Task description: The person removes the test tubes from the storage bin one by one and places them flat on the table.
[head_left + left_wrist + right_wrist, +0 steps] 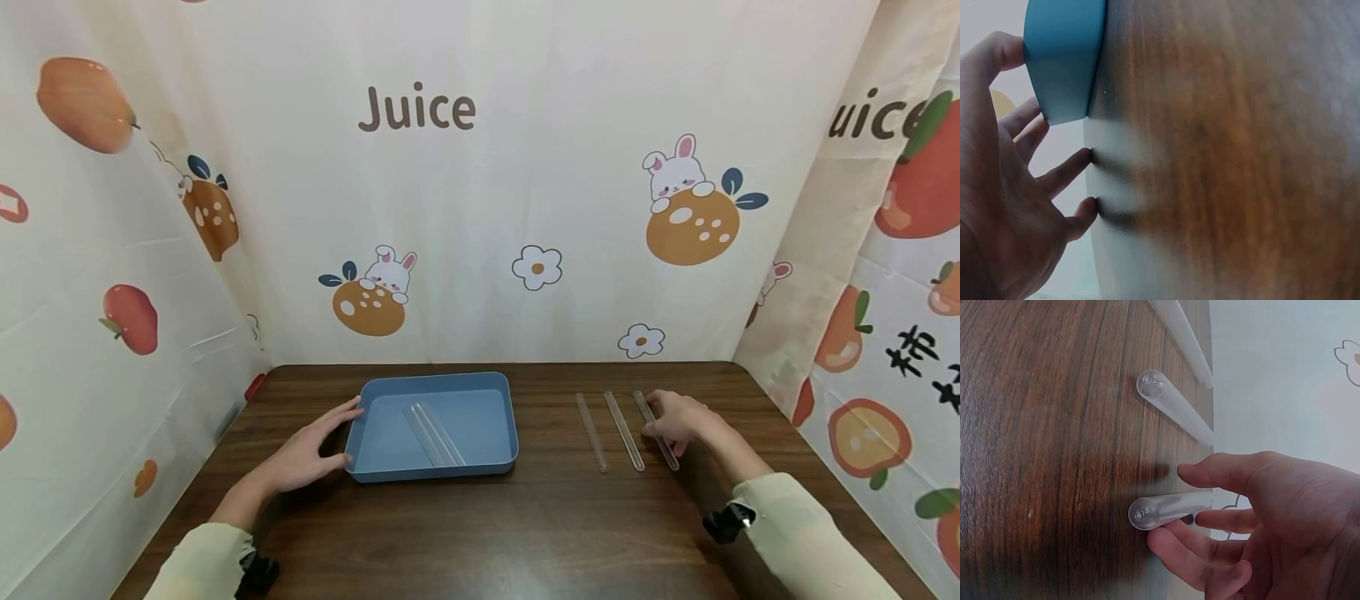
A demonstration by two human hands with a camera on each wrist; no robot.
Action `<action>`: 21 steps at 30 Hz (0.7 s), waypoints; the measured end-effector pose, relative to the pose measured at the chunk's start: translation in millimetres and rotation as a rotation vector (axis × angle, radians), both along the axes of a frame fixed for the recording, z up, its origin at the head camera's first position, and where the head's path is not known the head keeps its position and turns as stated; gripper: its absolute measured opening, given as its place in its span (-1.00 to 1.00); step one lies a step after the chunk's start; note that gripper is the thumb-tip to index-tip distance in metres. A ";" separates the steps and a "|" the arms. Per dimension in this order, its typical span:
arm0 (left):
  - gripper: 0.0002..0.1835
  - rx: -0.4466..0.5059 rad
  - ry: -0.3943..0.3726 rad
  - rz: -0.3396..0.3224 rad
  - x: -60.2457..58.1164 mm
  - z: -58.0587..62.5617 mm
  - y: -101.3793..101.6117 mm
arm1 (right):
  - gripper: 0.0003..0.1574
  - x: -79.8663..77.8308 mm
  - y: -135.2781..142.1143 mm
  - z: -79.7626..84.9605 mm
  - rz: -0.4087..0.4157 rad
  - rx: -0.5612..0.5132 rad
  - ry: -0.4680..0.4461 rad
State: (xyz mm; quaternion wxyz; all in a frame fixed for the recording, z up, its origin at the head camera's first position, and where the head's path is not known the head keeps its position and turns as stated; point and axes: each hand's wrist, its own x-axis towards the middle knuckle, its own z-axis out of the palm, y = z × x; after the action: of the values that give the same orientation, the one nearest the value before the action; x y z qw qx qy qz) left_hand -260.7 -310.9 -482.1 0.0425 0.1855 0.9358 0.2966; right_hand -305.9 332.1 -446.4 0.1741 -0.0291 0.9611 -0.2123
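We have our right hand (684, 419), fingers apart, around the rightmost clear test tube (1166, 508) on the worktop (480, 533), so we should pinch its sides softly while our left hand (303, 454), fingers spread, touches the blue tray (480, 421).

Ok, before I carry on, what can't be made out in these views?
- Head view: part of the rightmost tube, covered by the right grip.
- Left wrist view: inside of the tray, hidden by its walls and the top edge; table grain, blurred.
- Right wrist view: upper tube's near end, cut off by the top edge.
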 end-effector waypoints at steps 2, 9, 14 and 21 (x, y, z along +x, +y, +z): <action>-0.17 0.001 0.001 -0.001 0.3 -0.1 -0.2 | -0.05 0.4 -0.5 0.4 -0.004 0.005 -0.001; -0.17 0.003 -0.002 0.000 0.1 -0.9 -0.8 | -0.07 1.4 -2.3 3.2 0.000 0.019 0.001; -0.17 0.003 0.002 -0.001 -0.2 -0.5 -0.9 | -0.08 1.8 -2.7 4.3 0.001 0.038 0.007; -0.17 0.000 0.002 0.000 -0.5 -0.3 -0.5 | -0.08 0.8 -2.0 3.6 0.003 0.062 0.020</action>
State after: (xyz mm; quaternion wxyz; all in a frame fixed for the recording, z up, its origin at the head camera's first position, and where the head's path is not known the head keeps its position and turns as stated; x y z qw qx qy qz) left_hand -261.2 -311.5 -482.4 0.0416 0.1857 0.9359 0.2965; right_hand -305.1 330.1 -442.8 0.1653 -0.0271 0.9690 -0.1817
